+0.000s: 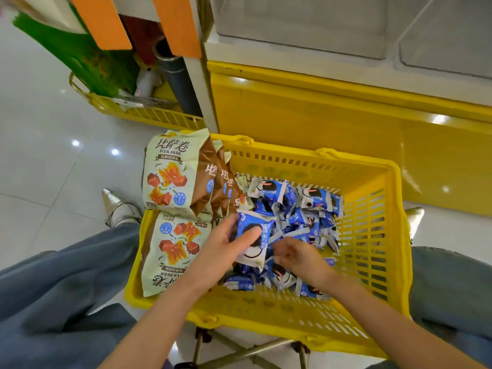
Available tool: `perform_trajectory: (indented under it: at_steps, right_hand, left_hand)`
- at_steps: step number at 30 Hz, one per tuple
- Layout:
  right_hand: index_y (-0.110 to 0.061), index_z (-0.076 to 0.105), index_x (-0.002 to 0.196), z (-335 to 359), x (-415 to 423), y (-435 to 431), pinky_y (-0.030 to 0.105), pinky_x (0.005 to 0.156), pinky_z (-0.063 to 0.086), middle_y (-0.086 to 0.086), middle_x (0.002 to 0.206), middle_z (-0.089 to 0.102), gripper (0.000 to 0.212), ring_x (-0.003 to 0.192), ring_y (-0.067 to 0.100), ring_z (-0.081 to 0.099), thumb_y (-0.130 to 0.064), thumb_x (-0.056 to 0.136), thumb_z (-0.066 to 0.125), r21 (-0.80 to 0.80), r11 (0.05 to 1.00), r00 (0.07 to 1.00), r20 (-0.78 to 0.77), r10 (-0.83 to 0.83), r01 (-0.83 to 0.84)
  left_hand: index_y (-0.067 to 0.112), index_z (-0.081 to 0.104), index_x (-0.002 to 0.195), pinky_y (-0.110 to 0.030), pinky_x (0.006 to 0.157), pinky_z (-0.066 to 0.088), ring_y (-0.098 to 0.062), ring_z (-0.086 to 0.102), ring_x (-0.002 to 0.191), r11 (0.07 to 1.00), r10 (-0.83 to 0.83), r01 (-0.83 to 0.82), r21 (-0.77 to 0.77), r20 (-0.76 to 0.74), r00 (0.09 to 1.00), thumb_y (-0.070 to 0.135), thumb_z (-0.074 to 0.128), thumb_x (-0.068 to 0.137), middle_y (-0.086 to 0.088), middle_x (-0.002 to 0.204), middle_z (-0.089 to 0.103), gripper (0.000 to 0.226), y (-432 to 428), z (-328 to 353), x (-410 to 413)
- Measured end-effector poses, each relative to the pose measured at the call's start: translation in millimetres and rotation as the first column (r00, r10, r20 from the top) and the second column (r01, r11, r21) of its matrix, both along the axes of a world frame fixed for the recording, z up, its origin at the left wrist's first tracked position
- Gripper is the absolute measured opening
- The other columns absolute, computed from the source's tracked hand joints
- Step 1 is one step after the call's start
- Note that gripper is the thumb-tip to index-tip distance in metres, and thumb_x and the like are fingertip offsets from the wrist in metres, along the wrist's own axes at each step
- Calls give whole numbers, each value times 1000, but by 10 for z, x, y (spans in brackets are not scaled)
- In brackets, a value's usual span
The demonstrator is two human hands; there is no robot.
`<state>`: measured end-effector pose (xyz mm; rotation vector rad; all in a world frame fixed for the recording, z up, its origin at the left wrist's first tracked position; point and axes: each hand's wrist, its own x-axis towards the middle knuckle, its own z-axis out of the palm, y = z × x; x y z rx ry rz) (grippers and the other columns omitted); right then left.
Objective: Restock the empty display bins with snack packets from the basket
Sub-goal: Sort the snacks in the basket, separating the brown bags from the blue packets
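Blue denim covers my knees (53, 288) at the bottom edge, and between them stands the yellow basket (266, 312), its slotted near wall facing me, raised off the floor on a metal stand (239, 350). Both my forearms reach over that wall. My left grip (226, 246) is curled round a blue-and-white cookie packet (253, 235), thumb pressed across its front and fingers behind it, holding it just above the heap. My right grip (298, 255) is beside it, fingers bent down into the loose pile of blue packets (306, 206) that fills the right part of the basket; blur keeps me from telling whether it has hold of one. On the left side of the basket lies a large cream snack bag (173, 249) printed with orange rolls, and beyond it more bags of the same kind (170, 171) stand upright in a row against the far left corner, poking above the rim. A pointed silver shoe (117, 206) rests on the glossy white tiled floor (40, 129) left of the basket. Farther on rises a yellow cabinet front (319, 115), and above it sit the clear display bins (300, 20). Off to the left, a second yellow basket (149, 115) stands on the floor.
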<state>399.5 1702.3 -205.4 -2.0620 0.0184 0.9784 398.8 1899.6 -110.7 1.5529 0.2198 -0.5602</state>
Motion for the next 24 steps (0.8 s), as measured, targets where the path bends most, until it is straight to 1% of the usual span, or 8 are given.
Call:
perform_trajectory:
  at_steps: [4, 7, 10, 13, 16, 18, 21, 24]
  right_hand:
    - [-6, 49, 131, -208, -161, 437, 14, 90, 40, 8, 130, 56, 47, 119, 18, 53, -18, 88, 65, 71, 980, 970, -151, 192, -183]
    - [-6, 44, 135, -320, -201, 598, 3, 87, 34, 7, 137, 50, 54, 122, 15, 48, -18, 87, 66, 67, 967, 938, -236, 255, -246]
    - [-7, 47, 135, -368, -166, 660, 22, 98, 39, 9, 137, 52, 54, 124, 21, 50, -24, 87, 66, 9, 951, 927, -218, 304, -310]
    - [-7, 49, 131, -316, -113, 649, 31, 92, 45, 14, 127, 58, 48, 111, 24, 58, -34, 93, 56, -39, 932, 919, -184, 348, -361]
    - [-12, 39, 138, -185, -45, 446, 26, 69, 51, 11, 107, 63, 45, 79, 15, 65, -34, 99, 42, -73, 960, 952, -171, 254, -269]
    - [-13, 40, 136, -80, 26, 181, 25, 56, 45, 4, 85, 60, 40, 60, 9, 57, -32, 100, 37, -116, 969, 970, -133, 201, -217]
    - [-14, 46, 129, 75, 129, -269, 29, 65, 49, 5, 94, 62, 35, 76, 19, 62, -32, 100, 39, -245, 956, 986, -9, 168, -165]
    - [-17, 43, 133, 121, 156, -613, 21, 63, 45, 3, 106, 64, 37, 84, 17, 63, -32, 99, 42, -386, 905, 980, 11, 197, -177]
  left_hand:
    - [26, 61, 107, -10, 71, 48, -3, 66, 91, 992, 105, -105, -74, 3, 994, 30, 66, 74, 13, 96, 72, 34, 219, 88, -49]
    - [29, 62, 105, -15, 71, 53, -6, 68, 91, 980, 173, -172, -97, 5, 985, 24, 65, 76, 10, 98, 72, 30, 377, 103, -74]
    - [28, 60, 108, -23, 77, 56, -8, 67, 93, 980, 189, -187, -62, 33, 981, 18, 64, 81, 10, 99, 72, 29, 467, 118, -84]
    - [32, 58, 105, -18, 75, 54, -2, 66, 91, 979, 192, -197, 49, 101, 976, 16, 63, 84, 16, 96, 70, 27, 471, 123, -108]
    - [31, 56, 102, -12, 73, 49, 2, 63, 87, 982, 142, -155, 109, 121, 982, 16, 63, 85, 16, 91, 68, 23, 387, 67, -141]
    - [30, 53, 101, -8, 69, 46, 7, 61, 83, 991, 93, -98, 94, 65, 994, 16, 61, 88, 21, 88, 67, 21, 263, -16, -178]
    - [33, 50, 105, -14, 76, 47, 0, 59, 90, 979, -28, 26, 203, 6, 1000, 23, 57, 90, 12, 100, 63, 19, 13, -255, -173]
    - [18, 44, 126, -18, 82, 45, -12, 55, 102, 941, -136, 146, 307, -52, 989, 24, 55, 91, 2, 118, 55, 36, -311, -587, -96]
